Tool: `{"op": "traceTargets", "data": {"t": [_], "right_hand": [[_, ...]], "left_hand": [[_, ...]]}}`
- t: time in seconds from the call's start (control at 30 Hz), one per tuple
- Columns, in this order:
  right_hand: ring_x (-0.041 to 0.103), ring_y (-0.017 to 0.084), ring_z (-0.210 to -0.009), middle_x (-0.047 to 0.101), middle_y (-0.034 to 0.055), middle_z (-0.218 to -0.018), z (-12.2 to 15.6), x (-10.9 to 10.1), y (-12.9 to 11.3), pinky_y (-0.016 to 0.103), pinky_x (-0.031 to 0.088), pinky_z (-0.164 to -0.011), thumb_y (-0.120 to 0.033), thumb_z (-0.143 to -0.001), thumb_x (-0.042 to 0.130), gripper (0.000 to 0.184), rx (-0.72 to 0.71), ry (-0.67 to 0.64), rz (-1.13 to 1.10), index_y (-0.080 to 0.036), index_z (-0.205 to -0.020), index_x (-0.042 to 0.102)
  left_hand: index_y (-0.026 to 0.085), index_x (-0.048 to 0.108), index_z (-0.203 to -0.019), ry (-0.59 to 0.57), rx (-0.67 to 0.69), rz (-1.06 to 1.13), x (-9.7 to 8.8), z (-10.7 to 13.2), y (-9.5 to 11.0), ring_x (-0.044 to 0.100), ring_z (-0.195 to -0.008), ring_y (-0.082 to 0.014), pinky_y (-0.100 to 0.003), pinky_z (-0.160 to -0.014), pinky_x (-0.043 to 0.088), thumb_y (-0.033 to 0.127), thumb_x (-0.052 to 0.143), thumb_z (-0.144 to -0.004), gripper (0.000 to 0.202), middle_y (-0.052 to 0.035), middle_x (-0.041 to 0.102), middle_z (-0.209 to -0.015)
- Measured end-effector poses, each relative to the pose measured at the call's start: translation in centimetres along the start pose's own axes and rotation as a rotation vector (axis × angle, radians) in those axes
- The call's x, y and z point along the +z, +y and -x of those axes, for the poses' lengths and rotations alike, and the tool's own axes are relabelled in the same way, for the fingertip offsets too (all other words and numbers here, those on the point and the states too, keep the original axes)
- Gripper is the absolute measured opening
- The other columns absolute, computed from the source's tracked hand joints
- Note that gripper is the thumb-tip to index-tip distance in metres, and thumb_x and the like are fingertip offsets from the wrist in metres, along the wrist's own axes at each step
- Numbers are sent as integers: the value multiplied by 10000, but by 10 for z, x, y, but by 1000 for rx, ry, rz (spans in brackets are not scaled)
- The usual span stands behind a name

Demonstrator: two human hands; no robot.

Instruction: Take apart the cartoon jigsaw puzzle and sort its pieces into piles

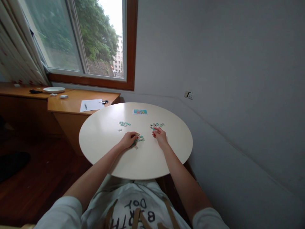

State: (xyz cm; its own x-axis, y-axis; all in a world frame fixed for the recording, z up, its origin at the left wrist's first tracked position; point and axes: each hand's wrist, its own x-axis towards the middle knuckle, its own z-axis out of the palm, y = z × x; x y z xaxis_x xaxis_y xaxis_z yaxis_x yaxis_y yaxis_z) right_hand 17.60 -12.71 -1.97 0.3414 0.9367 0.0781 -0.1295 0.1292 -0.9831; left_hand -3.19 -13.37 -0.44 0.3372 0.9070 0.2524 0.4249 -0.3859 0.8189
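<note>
Right now your left hand [129, 139] rests beside the near puzzle pieces [141, 138] on the round bench [143, 163], fingertips bunched; your right hand [160, 136] curls loosely by the right pile [160, 124]. Whether either one grips a piece, I can't tell.
</note>
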Motion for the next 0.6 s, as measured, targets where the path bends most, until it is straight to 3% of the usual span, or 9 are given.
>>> {"op": "traceTargets", "data": {"t": [0.2, 0.4, 0.6], "right_hand": [[508, 78, -488, 593, -27, -555, 1, 0, -2, 207, 395, -478, -279, -616, 663, 251, -10, -17, -6, -160, -837, 675], [458, 62, -444, 558, -37, -511, 0, 1, 1, 185, 331, -418, -403, -566, 704, 339, -52, 4, 0, -135, -769, 667], [477, 76, -463, 532, -48, -494, -8, -3, 8, 174, 323, -407, -433, -614, 650, 327, -144, 109, 98, -140, -760, 648]], "left_hand": [[158, 632, -677, 45, 48, 27, -1, 0, -1, 588, -600, -173, -319, -625, 494, 380, 525, -750, 257, -58, 655, -639], [187, 515, -580, 122, 38, -17, -6, 3, 4, 538, -569, -151, -284, -595, 448, 470, 511, -738, 324, -6, 556, -543], [191, 462, -568, 177, 66, -56, -7, 0, -1, 469, -532, -129, -257, -557, 380, 458, 450, -764, 332, 19, 499, -512]]}}
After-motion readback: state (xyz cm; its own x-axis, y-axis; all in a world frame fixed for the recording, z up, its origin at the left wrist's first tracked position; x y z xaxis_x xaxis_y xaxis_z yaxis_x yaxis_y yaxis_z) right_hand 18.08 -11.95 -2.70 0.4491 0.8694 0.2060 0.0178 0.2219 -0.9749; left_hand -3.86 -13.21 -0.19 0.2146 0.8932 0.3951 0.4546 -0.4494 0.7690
